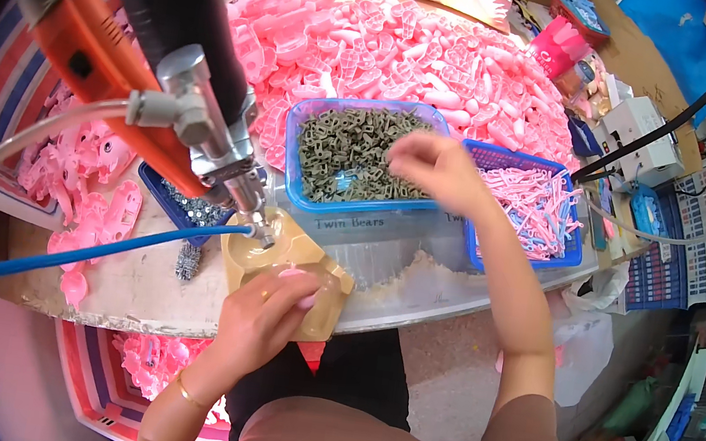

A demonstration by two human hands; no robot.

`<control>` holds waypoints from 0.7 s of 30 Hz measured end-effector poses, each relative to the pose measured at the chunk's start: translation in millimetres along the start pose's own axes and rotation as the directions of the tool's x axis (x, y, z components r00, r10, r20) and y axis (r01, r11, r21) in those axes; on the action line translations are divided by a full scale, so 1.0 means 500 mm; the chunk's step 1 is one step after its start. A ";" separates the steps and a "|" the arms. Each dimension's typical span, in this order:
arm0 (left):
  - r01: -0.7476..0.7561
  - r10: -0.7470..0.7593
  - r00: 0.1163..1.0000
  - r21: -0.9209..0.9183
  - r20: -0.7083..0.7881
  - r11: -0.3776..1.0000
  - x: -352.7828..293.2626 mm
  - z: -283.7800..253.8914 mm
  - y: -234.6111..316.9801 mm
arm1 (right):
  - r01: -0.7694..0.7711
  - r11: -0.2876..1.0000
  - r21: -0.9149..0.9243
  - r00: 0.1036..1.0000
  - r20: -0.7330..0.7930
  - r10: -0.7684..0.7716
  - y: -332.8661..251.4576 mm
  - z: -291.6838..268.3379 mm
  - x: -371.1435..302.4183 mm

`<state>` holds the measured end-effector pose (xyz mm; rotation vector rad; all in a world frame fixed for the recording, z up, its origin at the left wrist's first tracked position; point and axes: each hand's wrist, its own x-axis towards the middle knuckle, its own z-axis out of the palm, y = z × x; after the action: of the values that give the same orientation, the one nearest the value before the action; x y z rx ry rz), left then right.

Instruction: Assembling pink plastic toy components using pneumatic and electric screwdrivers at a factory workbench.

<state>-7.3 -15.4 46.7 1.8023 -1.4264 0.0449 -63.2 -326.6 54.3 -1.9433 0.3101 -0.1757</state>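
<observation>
My left hand (265, 312) is closed around a small pink plastic part (307, 302), over the tan jig (330, 293) at the table's near edge. Fingers cover most of the part. Just above that hand points the metal tip of an orange-bodied power screwdriver (256, 224). My right hand (438, 171) hovers at the right side of a light blue basket (328, 207) full of small dark grey-green clip-like pieces (341, 143). Its fingers are bent and smeared by motion, so whether they pinch a piece is unclear.
A large heap of pink plastic shells (376, 45) covers the table's back. To the right stands a dark blue basket (497, 262) of pink, white and blue strips. A dark blue tray of screws (194, 208) lies left of the jig. A blue hose (99, 250) crosses the left side.
</observation>
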 end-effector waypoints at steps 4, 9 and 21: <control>0.118 -0.117 0.992 -0.026 0.039 0.993 -0.046 -0.036 0.006 | -0.146 0.835 -0.531 0.840 -0.512 -0.179 0.102 -0.139 0.129; 0.215 -0.215 0.976 0.005 -0.022 0.977 -0.094 -0.057 0.005 | -0.292 0.600 -0.745 0.842 -0.497 -0.208 0.132 -0.163 0.230; 0.308 -0.308 0.951 -0.030 -0.029 0.951 -0.119 -0.057 -0.004 | -0.528 0.424 -0.736 0.819 -0.574 0.023 0.149 -0.156 0.283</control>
<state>-14.8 49.2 35.5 1.9737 -1.1026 -0.1036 41.3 -464.6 12.2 -2.8208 1.3147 -0.3216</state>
